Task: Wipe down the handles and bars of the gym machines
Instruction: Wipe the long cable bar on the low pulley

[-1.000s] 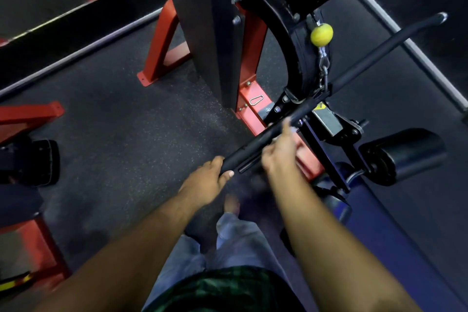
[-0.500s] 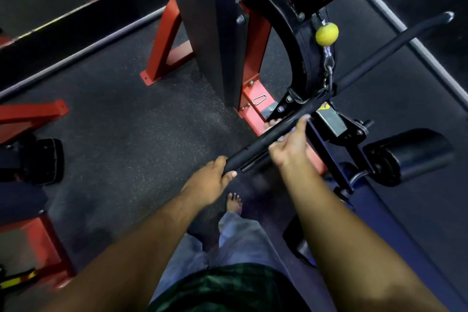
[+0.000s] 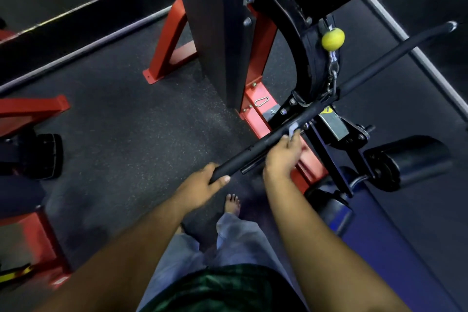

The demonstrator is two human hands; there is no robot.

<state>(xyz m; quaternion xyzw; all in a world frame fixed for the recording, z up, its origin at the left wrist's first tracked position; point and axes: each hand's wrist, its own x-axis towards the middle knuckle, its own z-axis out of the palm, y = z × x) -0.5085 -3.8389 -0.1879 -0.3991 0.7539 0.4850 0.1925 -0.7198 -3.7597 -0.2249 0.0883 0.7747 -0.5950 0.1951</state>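
Nearest the camera, the person's two bare forearms reach forward over grey trousers and a dark green garment, with one bare foot [image 3: 232, 203] on the speckled black floor [image 3: 131, 134]. The left hand [image 3: 202, 185] grips the near end of a long black bar [image 3: 253, 148], fingers curled under it and thumb lying along its lower side. Just beyond, the right hand [image 3: 283, 153] holds a small pale cloth [image 3: 293, 130] against the bar, fingers bent around the bar's far side; how tightly it closes cannot be told through the blur. The bar runs diagonally from the left hand up toward the right edge of the view, where its far end bends downward. At its middle it hangs by a metal chain [image 3: 332, 76] beneath a yellow ball [image 3: 333, 38]. Behind the chain stands the machine's black upright [image 3: 215, 33] on a red frame [image 3: 255, 106]. To the right lies a black roller pad [image 3: 415, 159] above a dark blue seat [image 3: 374, 235]. More red frame legs [image 3: 33, 106] sit at the left edge.
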